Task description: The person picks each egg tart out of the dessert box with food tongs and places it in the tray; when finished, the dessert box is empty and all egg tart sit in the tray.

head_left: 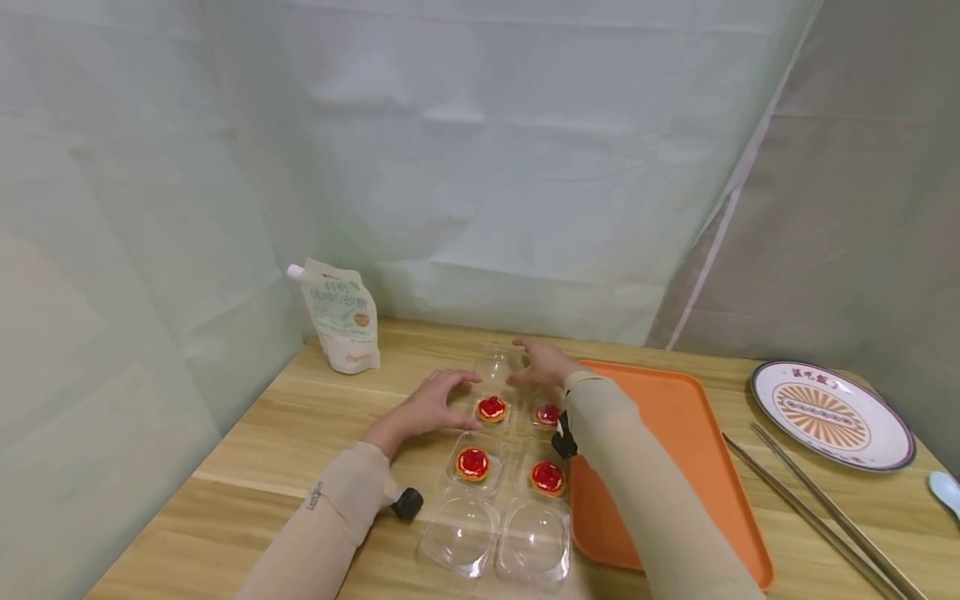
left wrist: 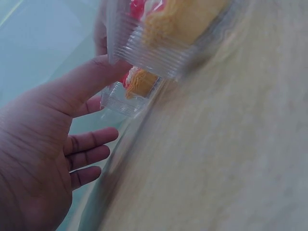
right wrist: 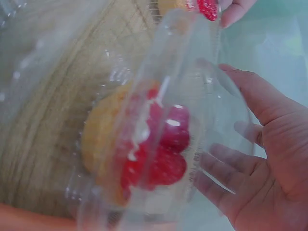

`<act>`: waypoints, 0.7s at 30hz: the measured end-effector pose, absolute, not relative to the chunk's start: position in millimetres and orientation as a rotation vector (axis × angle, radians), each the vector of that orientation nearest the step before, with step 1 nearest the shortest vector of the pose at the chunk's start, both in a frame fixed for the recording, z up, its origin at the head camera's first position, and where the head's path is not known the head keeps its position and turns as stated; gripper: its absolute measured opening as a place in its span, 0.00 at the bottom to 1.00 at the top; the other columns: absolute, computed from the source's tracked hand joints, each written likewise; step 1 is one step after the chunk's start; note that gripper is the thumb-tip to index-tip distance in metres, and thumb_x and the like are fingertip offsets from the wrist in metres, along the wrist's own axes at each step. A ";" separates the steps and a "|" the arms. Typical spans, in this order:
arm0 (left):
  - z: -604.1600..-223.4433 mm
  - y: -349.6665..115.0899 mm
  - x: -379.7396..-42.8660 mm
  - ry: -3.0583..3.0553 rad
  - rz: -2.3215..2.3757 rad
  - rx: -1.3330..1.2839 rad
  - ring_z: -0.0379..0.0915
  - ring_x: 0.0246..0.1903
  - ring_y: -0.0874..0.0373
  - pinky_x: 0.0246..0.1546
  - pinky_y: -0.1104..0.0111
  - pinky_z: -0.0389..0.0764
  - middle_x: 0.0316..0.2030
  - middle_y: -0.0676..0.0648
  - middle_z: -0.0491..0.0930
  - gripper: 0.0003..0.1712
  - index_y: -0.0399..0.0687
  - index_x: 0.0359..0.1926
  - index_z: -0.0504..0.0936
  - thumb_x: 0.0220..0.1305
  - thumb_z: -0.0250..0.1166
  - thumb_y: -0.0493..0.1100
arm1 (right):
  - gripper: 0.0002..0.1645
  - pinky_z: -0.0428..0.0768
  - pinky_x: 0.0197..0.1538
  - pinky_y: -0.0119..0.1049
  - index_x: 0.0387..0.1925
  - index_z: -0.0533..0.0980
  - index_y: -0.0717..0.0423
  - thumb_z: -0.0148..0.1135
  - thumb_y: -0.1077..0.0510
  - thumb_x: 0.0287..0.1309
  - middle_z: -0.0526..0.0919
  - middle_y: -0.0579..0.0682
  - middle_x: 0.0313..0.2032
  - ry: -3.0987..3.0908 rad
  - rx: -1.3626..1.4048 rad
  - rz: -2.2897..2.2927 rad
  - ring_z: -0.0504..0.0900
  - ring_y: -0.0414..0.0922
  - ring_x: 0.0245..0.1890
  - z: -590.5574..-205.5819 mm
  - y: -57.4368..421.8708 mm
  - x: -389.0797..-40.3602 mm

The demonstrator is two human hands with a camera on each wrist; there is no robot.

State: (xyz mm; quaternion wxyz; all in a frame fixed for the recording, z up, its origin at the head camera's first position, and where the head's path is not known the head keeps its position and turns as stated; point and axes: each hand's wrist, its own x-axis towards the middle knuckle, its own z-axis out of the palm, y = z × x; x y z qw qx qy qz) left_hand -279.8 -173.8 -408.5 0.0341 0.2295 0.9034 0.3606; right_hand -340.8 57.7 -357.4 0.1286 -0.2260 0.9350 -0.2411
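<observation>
Several red-topped tarts sit in clear plastic boxes on the table. My left hand is beside the far left tart, its thumb at the box's side and its other fingers loosely extended. Behind that tart the box's clear lid lies folded back. My right hand reaches the far right box; in the right wrist view its spread fingers touch the tilted clear lid above the tart. Nearer, a left tart and a right tart lie in boxes with lids folded toward me.
An orange tray lies under my right forearm. Farther right are a patterned oval plate, long metal tongs or chopsticks and a pale blue spoon. A spouted pouch stands at the back left, near the fabric wall.
</observation>
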 end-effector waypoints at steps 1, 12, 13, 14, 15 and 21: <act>-408.1 -173.6 -279.6 2.779 1.106 0.703 0.63 0.62 0.46 0.66 0.47 0.63 0.58 0.43 0.75 0.43 0.50 0.64 0.70 0.47 0.75 0.56 | 0.48 0.65 0.70 0.52 0.71 0.56 0.61 0.68 0.51 0.55 0.66 0.63 0.67 2.729 -0.668 -0.684 0.68 0.58 0.66 -356.1 57.9 -340.7; -402.8 -171.1 -277.4 2.805 1.068 0.743 0.63 0.61 0.46 0.63 0.46 0.66 0.58 0.42 0.74 0.44 0.51 0.65 0.69 0.48 0.75 0.56 | 0.47 0.65 0.70 0.53 0.71 0.56 0.59 0.67 0.50 0.56 0.65 0.64 0.68 2.772 -0.708 -0.668 0.65 0.60 0.68 -337.7 65.4 -333.0; -401.5 -170.8 -277.3 2.805 1.072 0.741 0.63 0.61 0.46 0.63 0.46 0.66 0.58 0.41 0.74 0.44 0.52 0.65 0.69 0.48 0.75 0.56 | 0.47 0.65 0.70 0.53 0.71 0.56 0.59 0.67 0.50 0.56 0.65 0.65 0.68 2.768 -0.715 -0.682 0.65 0.60 0.68 -335.0 66.9 -331.6; -399.9 -170.3 -276.7 2.808 1.072 0.737 0.63 0.61 0.46 0.63 0.46 0.66 0.58 0.41 0.73 0.44 0.52 0.65 0.69 0.48 0.75 0.56 | 0.47 0.65 0.70 0.53 0.71 0.57 0.60 0.67 0.50 0.56 0.65 0.65 0.67 2.769 -0.729 -0.693 0.65 0.60 0.68 -332.4 68.6 -330.4; -399.0 -170.0 -276.4 2.814 1.068 0.740 0.63 0.61 0.46 0.63 0.45 0.66 0.58 0.41 0.73 0.44 0.52 0.65 0.69 0.48 0.74 0.57 | 0.46 0.65 0.70 0.53 0.71 0.57 0.60 0.67 0.51 0.56 0.65 0.65 0.67 2.767 -0.743 -0.707 0.65 0.60 0.68 -330.0 70.2 -329.0; -392.9 -165.9 -274.8 2.844 1.063 0.804 0.63 0.61 0.45 0.63 0.45 0.66 0.58 0.41 0.73 0.44 0.50 0.65 0.70 0.48 0.75 0.56 | 0.46 0.67 0.68 0.54 0.71 0.57 0.58 0.66 0.50 0.57 0.65 0.63 0.68 2.760 -0.790 -0.746 0.66 0.60 0.67 -319.2 80.8 -319.0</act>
